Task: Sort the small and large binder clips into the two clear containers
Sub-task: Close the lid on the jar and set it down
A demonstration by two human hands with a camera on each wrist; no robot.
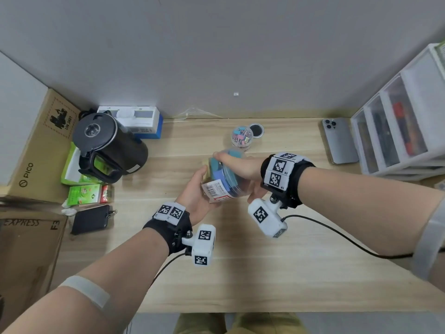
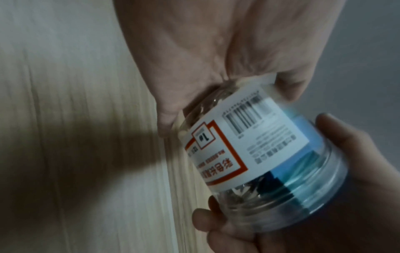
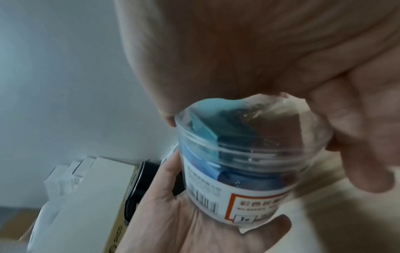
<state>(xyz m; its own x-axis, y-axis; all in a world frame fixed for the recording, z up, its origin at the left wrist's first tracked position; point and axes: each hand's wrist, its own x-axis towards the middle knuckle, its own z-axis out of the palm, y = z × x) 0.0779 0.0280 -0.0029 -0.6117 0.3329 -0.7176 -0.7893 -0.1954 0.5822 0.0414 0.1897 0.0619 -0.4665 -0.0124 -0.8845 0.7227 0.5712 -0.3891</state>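
A clear labelled jar of large blue and teal binder clips is held tilted above the wooden desk. My left hand cups and grips its base. My right hand lies over the lid end with the fingers curled round the clear lid. In the left wrist view the jar shows its barcode label, with the right hand's fingers on the lid end. A small clear jar with several small coloured clips stands open behind, its lid lying beside it.
A black kettle and cardboard boxes crowd the left side, with green tea boxes and a black wallet. A phone and a white drawer unit sit at the right. Cables trail from both wrists.
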